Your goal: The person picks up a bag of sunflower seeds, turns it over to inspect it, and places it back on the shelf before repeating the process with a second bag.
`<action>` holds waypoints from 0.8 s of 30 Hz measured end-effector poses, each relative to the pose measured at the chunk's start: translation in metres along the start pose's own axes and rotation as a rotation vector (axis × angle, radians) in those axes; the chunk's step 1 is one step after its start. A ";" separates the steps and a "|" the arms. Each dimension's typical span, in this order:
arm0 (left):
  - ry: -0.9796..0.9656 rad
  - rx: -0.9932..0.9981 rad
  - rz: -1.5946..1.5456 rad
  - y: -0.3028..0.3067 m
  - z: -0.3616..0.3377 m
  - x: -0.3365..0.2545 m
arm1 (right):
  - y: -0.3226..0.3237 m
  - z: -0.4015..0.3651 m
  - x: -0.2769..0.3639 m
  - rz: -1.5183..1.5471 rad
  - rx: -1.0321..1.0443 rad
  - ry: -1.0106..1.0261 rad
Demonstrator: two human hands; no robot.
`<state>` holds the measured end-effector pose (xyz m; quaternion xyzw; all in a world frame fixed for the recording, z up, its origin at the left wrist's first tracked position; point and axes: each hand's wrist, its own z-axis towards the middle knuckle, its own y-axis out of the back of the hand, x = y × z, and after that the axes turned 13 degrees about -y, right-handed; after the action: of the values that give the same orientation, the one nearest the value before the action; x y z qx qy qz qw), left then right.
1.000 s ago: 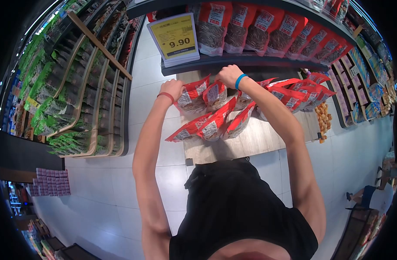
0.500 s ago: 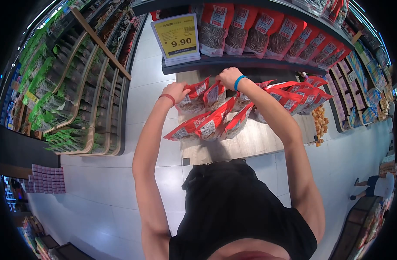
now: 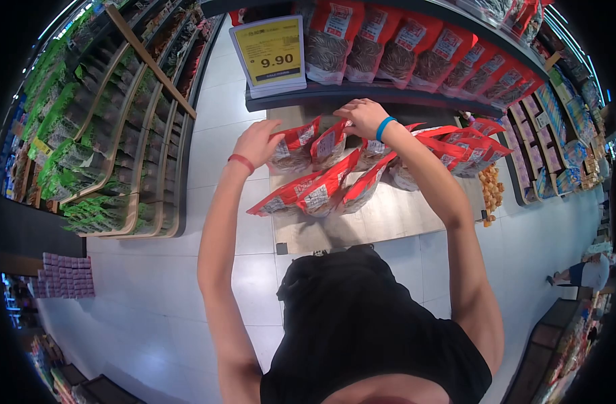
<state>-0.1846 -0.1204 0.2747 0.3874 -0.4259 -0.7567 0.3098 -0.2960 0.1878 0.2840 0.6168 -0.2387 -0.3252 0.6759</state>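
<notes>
Red-topped snack bags stand in rows on a pale wooden board. At the left end of the back row, my left hand (image 3: 256, 143) is beside a red bag (image 3: 294, 143), thumb and fingers apart at its upper left edge. A second bag (image 3: 329, 145) stands close to its right. My right hand (image 3: 363, 118), a blue band on its wrist, reaches over that bag's upper right corner with fingers stretched out and spread. Nearer to me, several more bags (image 3: 318, 195) lean at an angle on the wooden board (image 3: 389, 225).
Above the board runs a dark shelf (image 3: 281, 99) with upright red bags (image 3: 382, 40) and a yellow price sign (image 3: 267, 57) reading 9.90. Green-packaged goods fill a rack (image 3: 86, 148) on the left. A person (image 3: 587, 273) is at the far right.
My left hand has moved left, and its fingers have loosened at the bag's edge. My right hand has shifted slightly right, its fingers more spread. The bags look nearly unchanged.
</notes>
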 end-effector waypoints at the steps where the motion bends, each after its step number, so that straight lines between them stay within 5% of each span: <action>1: -0.029 -0.085 -0.003 0.005 -0.009 -0.003 | 0.008 -0.009 -0.007 0.025 -0.088 0.023; 5: 0.073 -0.468 -0.057 0.054 -0.063 -0.054 | 0.037 -0.043 -0.041 0.004 -0.051 -0.107; 9: 0.461 -0.928 -0.100 0.030 -0.160 -0.088 | 0.014 -0.062 -0.083 -0.060 0.128 -0.231; 13: 0.833 -0.819 -0.270 -0.051 -0.260 -0.111 | 0.013 -0.043 -0.097 0.036 0.453 -0.342; 18: 1.137 -0.744 -0.608 -0.129 -0.317 -0.166 | -0.004 -0.030 -0.103 -0.029 0.416 -0.219; 24: 1.261 -0.572 -0.611 -0.189 -0.342 -0.193 | 0.002 -0.018 -0.098 -0.326 0.390 -0.052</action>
<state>0.1781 -0.0204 0.0548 0.7522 0.1713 -0.5248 0.3598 -0.3492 0.2722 0.2911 0.7571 -0.2118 -0.3936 0.4765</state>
